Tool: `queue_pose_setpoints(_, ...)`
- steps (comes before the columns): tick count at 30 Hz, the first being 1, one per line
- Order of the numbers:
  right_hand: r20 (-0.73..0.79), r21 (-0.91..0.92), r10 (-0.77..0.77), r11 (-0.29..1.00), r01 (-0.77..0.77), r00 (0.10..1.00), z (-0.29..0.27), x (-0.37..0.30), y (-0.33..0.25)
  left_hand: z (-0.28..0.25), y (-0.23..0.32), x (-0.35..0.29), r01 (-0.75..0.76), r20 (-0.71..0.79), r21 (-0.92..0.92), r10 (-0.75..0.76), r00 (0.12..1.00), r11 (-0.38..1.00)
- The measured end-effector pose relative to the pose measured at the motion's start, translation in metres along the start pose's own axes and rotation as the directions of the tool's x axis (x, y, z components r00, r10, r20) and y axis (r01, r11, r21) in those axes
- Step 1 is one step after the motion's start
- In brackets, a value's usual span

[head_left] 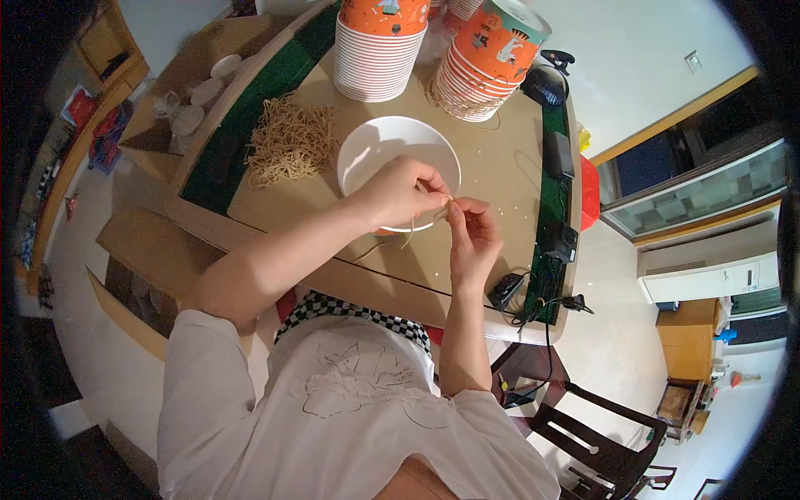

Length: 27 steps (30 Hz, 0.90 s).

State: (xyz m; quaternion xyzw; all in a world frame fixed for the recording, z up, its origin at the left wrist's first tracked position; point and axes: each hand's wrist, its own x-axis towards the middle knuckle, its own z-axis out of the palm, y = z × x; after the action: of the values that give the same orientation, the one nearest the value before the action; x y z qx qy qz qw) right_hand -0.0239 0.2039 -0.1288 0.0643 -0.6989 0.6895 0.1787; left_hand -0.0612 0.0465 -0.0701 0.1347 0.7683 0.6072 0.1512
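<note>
Bright light cast soft shadows inside the white bowl (396, 137), while far around it lines curved toward black corners.

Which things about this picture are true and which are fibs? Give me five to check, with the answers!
1. The left hand and right hand pinch some string. True.
2. The tangled pile is right of the bowl. False: the pile is left of the bowl.
3. Some cups stand stacked beyond the bowl. True.
4. The shirt is black all over. False: the shirt is mostly white.
5. A dark chair shows at lower right. True.
</note>
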Motion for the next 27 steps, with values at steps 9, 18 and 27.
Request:
queue_pose_setpoints(9, -0.061, -0.115, -0.110, 0.988, 0.102, 0.992, 0.007, 0.003, -0.003, 0.002, -0.003, -0.006, 0.040, 0.011, -0.134, -0.039, 0.999, 0.990)
queue_pose_setpoints(18, 0.018, -0.181, -0.029, 0.983, 0.032, 0.999, 0.013, 0.002, -0.025, 0.004, -0.010, -0.005, -0.137, -0.154, 0.000, 0.135, 0.979, 0.991)
queue_pose_setpoints(27, -0.040, -0.224, -0.007, 0.975, -0.002, 0.999, 0.019, 0.002, -0.018, 0.010, -0.016, -0.003, -0.190, -0.215, 0.122, 0.213, 0.953, 0.974)
